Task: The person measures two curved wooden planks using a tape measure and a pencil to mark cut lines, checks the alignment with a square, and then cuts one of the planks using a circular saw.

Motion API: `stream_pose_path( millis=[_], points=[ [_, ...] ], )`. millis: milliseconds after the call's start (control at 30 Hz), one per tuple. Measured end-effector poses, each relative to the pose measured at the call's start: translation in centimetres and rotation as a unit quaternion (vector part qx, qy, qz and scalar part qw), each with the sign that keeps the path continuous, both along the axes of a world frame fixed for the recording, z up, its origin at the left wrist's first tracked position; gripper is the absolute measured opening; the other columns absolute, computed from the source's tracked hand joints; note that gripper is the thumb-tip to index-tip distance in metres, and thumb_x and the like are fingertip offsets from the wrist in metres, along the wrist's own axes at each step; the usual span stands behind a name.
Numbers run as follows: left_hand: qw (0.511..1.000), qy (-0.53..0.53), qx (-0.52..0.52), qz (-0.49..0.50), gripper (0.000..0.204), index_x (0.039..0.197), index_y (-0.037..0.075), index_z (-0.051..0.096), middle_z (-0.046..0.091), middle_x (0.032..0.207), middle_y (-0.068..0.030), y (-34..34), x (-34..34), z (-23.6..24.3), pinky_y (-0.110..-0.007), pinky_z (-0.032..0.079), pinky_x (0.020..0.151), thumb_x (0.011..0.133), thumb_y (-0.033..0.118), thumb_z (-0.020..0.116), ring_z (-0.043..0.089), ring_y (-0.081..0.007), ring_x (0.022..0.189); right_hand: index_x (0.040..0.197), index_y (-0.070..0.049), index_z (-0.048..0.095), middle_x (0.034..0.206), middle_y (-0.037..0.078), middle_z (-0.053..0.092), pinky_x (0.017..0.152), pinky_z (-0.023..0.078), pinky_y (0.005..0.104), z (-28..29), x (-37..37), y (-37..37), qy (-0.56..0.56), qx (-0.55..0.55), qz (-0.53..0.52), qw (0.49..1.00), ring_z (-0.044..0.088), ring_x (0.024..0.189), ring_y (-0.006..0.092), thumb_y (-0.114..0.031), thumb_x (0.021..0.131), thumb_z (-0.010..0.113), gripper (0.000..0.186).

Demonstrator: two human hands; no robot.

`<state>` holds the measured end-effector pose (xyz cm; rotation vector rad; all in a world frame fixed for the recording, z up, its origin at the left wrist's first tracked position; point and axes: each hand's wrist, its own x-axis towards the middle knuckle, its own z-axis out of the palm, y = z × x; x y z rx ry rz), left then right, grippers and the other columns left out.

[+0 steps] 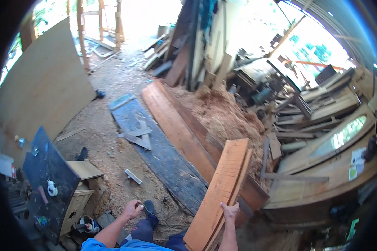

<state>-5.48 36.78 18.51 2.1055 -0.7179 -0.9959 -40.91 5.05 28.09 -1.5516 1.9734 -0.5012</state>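
My right hand (230, 211) grips the right edge of a pair of orange-brown wooden planks (222, 180), thumb on the top face. The planks lie one against the other and slant from near my lap up to the right; thin dark lines cross the upper one. My left hand (132, 208) is closed in front of my left leg, apart from the planks. Something small and pale shows at its fingertips, too small to name. Just beyond the planks lies a long dark blue board (167, 165), and beside that a long reddish-brown board (182, 140).
Wood offcuts (140, 136) rest on the blue board. A sawdust heap (226, 109) rises behind the planks. A dark tabletop (50, 188) and a big leaning sheet (42, 90) stand at left. Stacked timber and a door with an oval pane (339, 136) fill the right side.
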Motion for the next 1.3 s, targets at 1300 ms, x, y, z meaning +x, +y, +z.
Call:
stream_pose_path(
  millis=[1300],
  points=[
    [0.980, -0.052, 0.138, -0.136, 0.040, 0.116, 0.011, 0.061, 0.061, 0.115, -0.0169, -2.9, 6.1, 2.9, -0.045, 0.048, 0.093, 0.088, 0.039, 0.065, 0.058, -0.0370, 0.111, 0.132, -0.005, 0.041, 0.117, 0.018, 0.054, 0.088, 0.049, 0.0487, -16.5, 20.4, 1.6, 0.209, -0.051, 0.226, 0.950, 0.059, 0.106, 0.0390, -0.040, 0.068, 0.081, 0.084]
  ],
)
